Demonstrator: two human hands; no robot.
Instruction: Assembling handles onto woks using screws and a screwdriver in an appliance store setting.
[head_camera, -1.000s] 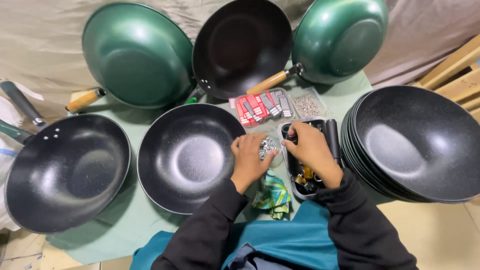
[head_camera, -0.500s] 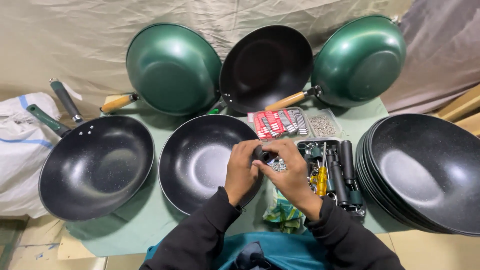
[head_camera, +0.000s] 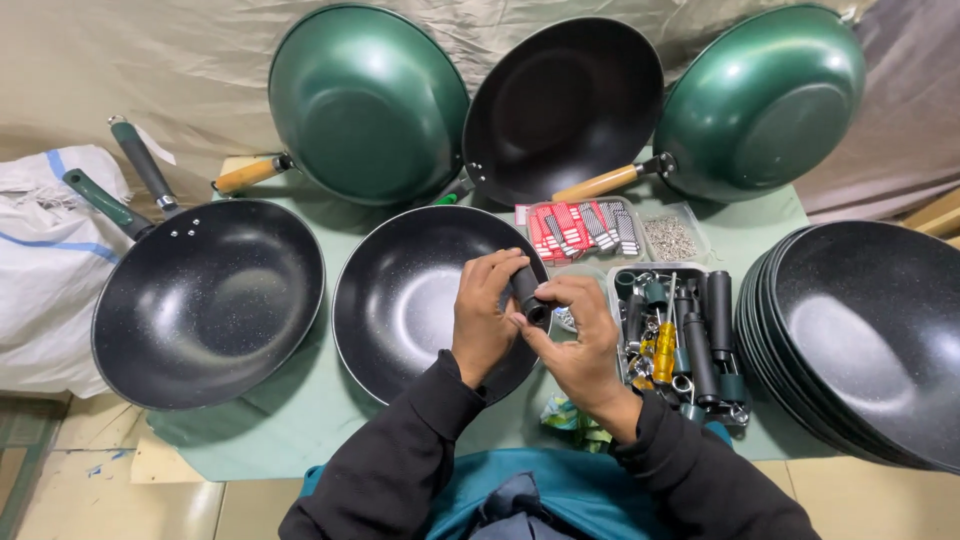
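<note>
Short black handle piece is held up over the 3 o'clock rim of the center black pan, between both hands. 1 s ago both hands were down at the parts tray, w/ right reaching into it; since then they've come up and left, and the camera view has tilted so more of the back wall shows.

Left hand wraps the piece from 9 o'clock, fingers curled over its top. Right hand sits at 4 o'clock of it, thumb and forefinger pinching its lower end. Whether anything small sits in that pinch, can't tell.

Parts tray at 3 o'clock of the hands: black and green handle pieces, a yellow-handled screwdriver, metal rings. At 1 o'clock, a clear pack of red-and-white strips, beside it a clear tub of small silvery screws. Crumpled green wrapper at 6 o'clock, on the table.

Stack of black pans far at 3 o'clock; black pan w/ green handle at 9 o'clock. Two green pans and one black lean at 12 o'clock. White sack far left.
</note>
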